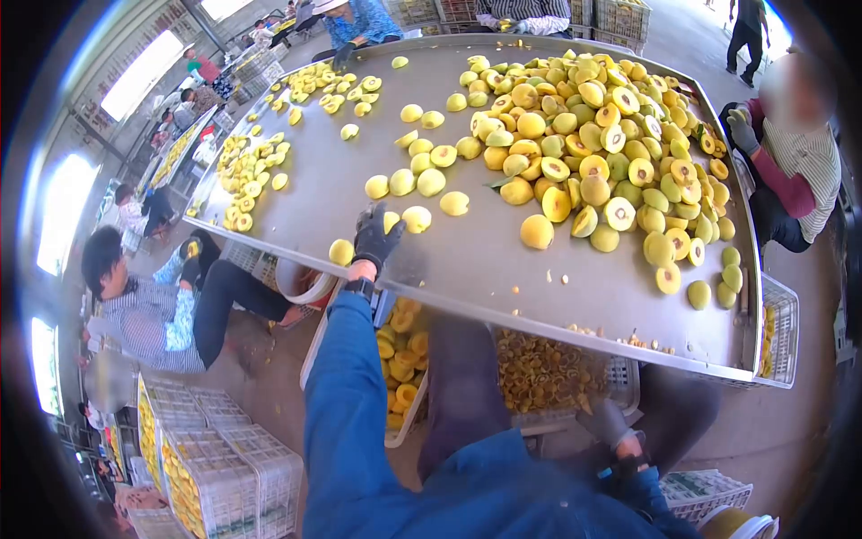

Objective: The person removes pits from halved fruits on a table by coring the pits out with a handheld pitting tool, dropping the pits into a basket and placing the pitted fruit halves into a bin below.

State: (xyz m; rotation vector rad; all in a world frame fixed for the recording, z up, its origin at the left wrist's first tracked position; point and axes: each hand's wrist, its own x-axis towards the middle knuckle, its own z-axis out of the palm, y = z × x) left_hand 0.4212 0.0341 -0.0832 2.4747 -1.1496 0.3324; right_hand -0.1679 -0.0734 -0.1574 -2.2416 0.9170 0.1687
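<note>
Head view: left of the metal bench point(314, 199), a person in a striped top point(148, 319) sits low, near stacked crates point(242, 467) of yellow fruit. On the bench's left end, cut peach halves point(256, 166) lie in a loose patch, apart from the rest. The left hand point(377, 237), gloved, reaches over the bench's near edge, fingers spread beside a peach point(417, 219); whether they grip another, partly hidden by them, I cannot tell. Under that edge stand a crate of halves point(403, 355) and a crate of brown stones point(548, 373), probably set there to be within easy reach; the wearer's leg point(462, 386) comes between them, and the bench's overhang hides part of both. On the bench's right half lies the heap of peaches point(593, 162), many showing cut faces; the raised rim likely stops them rolling off. The right hand point(605, 422), gloved, is below the bench, beside the stones; too blurred to tell whether it is closed. At the bench's right end are a side crate point(785, 328) and another person point(799, 171).
</note>
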